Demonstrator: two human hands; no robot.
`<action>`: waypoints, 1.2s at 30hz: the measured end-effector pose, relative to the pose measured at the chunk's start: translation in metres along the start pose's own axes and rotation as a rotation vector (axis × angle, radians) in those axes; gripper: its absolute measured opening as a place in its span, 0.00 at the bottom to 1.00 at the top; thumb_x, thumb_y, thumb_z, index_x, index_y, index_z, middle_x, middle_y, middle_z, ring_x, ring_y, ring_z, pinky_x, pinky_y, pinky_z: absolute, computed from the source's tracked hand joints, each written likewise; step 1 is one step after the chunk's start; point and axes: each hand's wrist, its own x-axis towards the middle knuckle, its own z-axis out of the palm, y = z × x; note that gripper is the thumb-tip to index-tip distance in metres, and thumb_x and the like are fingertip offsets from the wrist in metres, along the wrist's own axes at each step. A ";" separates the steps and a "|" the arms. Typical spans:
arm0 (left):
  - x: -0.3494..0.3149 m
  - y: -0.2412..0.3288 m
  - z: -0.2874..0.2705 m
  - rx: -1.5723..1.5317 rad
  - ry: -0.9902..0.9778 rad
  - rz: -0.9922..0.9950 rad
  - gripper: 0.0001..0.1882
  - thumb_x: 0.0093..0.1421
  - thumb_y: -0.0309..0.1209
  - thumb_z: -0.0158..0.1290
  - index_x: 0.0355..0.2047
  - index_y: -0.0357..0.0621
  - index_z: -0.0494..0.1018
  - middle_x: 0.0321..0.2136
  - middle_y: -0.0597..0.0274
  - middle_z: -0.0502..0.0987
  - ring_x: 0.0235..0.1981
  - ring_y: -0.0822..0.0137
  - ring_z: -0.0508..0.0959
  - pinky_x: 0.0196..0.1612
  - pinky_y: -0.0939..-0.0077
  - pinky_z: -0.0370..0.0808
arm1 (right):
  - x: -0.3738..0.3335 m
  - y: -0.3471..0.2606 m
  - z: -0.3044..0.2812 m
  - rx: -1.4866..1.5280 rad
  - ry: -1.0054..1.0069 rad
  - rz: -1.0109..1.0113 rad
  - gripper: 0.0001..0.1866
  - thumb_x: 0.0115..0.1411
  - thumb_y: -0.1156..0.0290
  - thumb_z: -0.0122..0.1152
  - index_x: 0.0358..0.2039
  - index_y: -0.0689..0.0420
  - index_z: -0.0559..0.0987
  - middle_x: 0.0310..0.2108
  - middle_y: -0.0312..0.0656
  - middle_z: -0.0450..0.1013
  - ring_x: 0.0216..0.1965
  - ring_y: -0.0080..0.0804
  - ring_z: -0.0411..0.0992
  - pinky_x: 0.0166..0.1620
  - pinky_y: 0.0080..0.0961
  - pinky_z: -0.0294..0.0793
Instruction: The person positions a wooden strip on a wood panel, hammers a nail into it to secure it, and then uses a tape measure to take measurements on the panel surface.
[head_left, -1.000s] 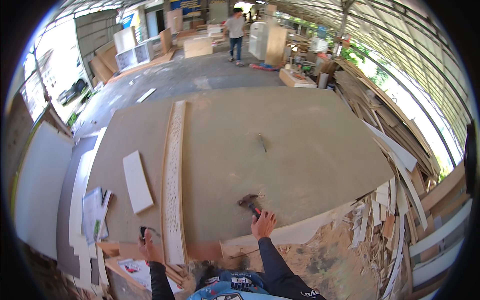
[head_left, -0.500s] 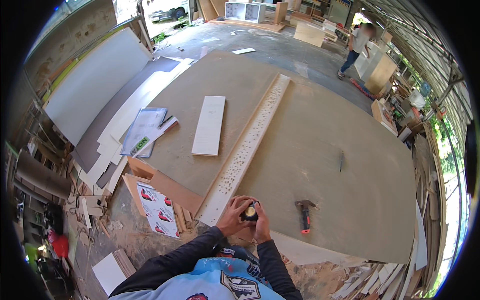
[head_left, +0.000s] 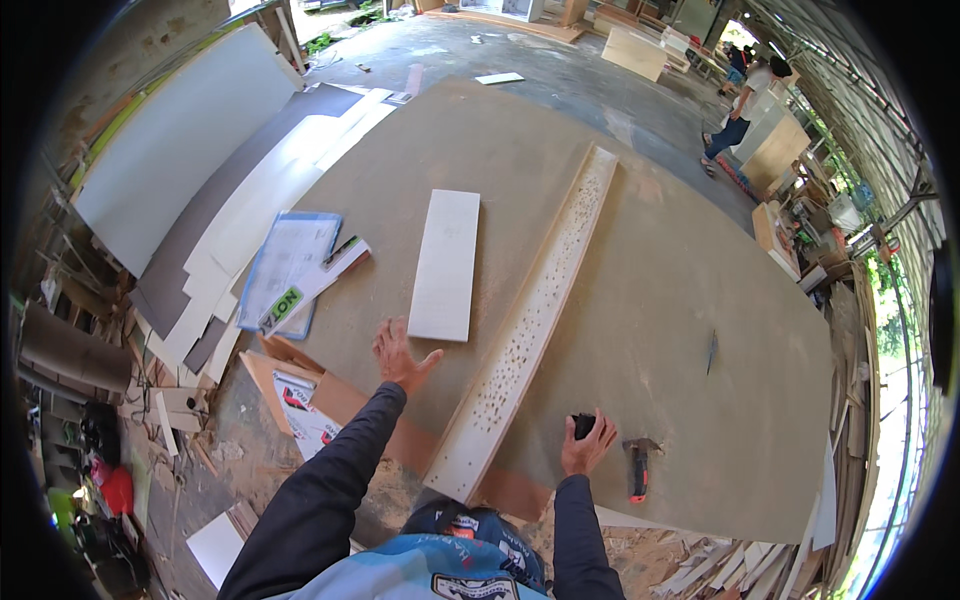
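My left hand [head_left: 401, 360] reaches over the table with its fingers spread, holding nothing. It is close to the lower end of a white rectangular board [head_left: 444, 265] lying flat. My right hand [head_left: 590, 446] has its fingers around a small black tape measure [head_left: 583, 426], low over the tabletop. The fingers partly cover it, and I cannot tell whether it touches the table. Between my hands a long pale plank [head_left: 528, 330], dotted with many small holes or chips, runs away from me. A hammer [head_left: 640, 470] with a black and red handle lies right of my right hand.
The big brown table [head_left: 690, 270] fills the middle. Papers in a blue-edged folder [head_left: 290, 270] lie at its left, with a thin dark tool [head_left: 712, 352] at its right. White sheets [head_left: 215, 240] lean farther left. Wood offcuts [head_left: 735, 560] pile at lower right. People stand at the far right.
My hands, together on the tape measure before, have parted. The left went forward and left, opening near the white board; the right carried the tape measure right, beside the hammer.
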 end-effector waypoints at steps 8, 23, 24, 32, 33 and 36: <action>0.039 -0.016 0.006 0.135 -0.128 0.099 0.62 0.47 0.69 0.63 0.68 0.34 0.59 0.72 0.41 0.52 0.75 0.47 0.47 0.75 0.49 0.41 | 0.004 0.015 0.019 -0.087 -0.012 0.105 0.35 0.57 0.43 0.65 0.54 0.58 0.71 0.49 0.52 0.69 0.54 0.56 0.65 0.63 0.56 0.59; 0.054 -0.010 0.000 0.227 -0.238 0.075 0.61 0.50 0.69 0.60 0.71 0.37 0.54 0.73 0.41 0.48 0.76 0.49 0.43 0.76 0.51 0.35 | -0.003 0.009 0.020 -0.144 -0.033 0.158 0.31 0.59 0.44 0.63 0.51 0.57 0.73 0.48 0.51 0.69 0.53 0.57 0.65 0.61 0.56 0.59; 0.054 -0.010 0.002 0.232 -0.244 0.081 0.61 0.50 0.69 0.60 0.71 0.37 0.54 0.73 0.41 0.48 0.76 0.49 0.43 0.76 0.51 0.35 | -0.003 0.009 0.021 -0.161 -0.027 0.150 0.31 0.59 0.45 0.63 0.51 0.57 0.73 0.49 0.51 0.69 0.53 0.56 0.65 0.60 0.55 0.60; 0.052 -0.009 0.001 0.286 -0.318 0.042 0.64 0.50 0.75 0.54 0.73 0.41 0.49 0.74 0.42 0.45 0.77 0.51 0.39 0.76 0.49 0.32 | 0.001 0.008 0.018 -0.148 -0.057 0.144 0.29 0.59 0.48 0.63 0.51 0.57 0.72 0.49 0.51 0.68 0.54 0.56 0.64 0.60 0.55 0.59; 0.052 -0.009 0.002 0.287 -0.322 0.038 0.64 0.50 0.75 0.54 0.73 0.41 0.49 0.74 0.42 0.45 0.77 0.51 0.39 0.76 0.49 0.32 | 0.003 0.007 0.017 -0.143 -0.060 0.150 0.29 0.59 0.48 0.63 0.51 0.57 0.72 0.49 0.51 0.68 0.54 0.56 0.64 0.60 0.56 0.60; 0.052 -0.010 0.002 0.283 -0.319 0.041 0.64 0.50 0.73 0.56 0.73 0.39 0.50 0.74 0.42 0.45 0.77 0.50 0.39 0.75 0.49 0.33 | 0.001 0.009 0.017 -0.153 -0.053 0.143 0.29 0.59 0.49 0.63 0.52 0.57 0.72 0.49 0.51 0.68 0.54 0.56 0.65 0.60 0.56 0.60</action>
